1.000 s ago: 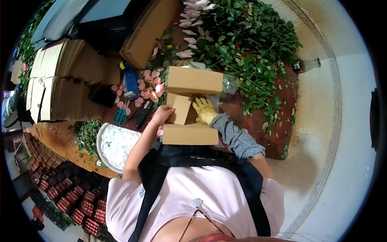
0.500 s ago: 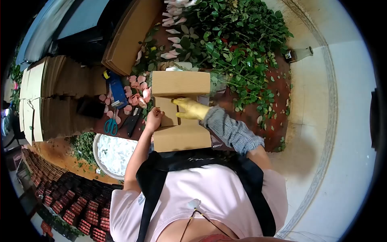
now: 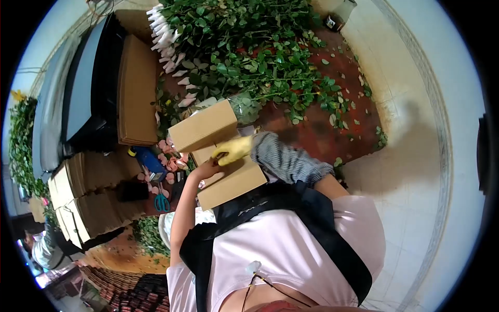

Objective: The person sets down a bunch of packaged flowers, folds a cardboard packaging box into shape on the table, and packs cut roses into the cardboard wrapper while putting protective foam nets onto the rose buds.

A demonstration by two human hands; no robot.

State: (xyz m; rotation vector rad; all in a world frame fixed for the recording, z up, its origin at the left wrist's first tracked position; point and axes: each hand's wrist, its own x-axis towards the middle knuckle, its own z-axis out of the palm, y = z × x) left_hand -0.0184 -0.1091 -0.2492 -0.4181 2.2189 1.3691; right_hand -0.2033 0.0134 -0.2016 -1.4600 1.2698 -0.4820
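A tan cardboard box (image 3: 234, 186) with its flaps folded out lies tilted in front of my body. My bare left hand (image 3: 206, 170) is at the box's left side, its fingers closed at the edge of the inner cardboard. My right hand (image 3: 234, 150), in a yellow glove with a striped grey sleeve behind it, reaches over the middle of the box. Its fingers curl towards my left fingertips and pinch the cardboard there. The fingertips of both hands nearly meet, and what lies beneath them is partly hidden.
Leafy rose stems (image 3: 244, 47) with pale wrapped heads (image 3: 165, 39) cover the back of the red table. Blue scissors (image 3: 162, 202), pink petals (image 3: 170, 178) and a blue tape dispenser (image 3: 149, 160) lie left. Cardboard stacks (image 3: 86, 179) stand farther left; a bottle (image 3: 340, 14) stands by the wall.
The view has turned, and the box now appears slanted. My right hand has gone from lying flat on the cardboard to curled fingers, closer to my left hand.
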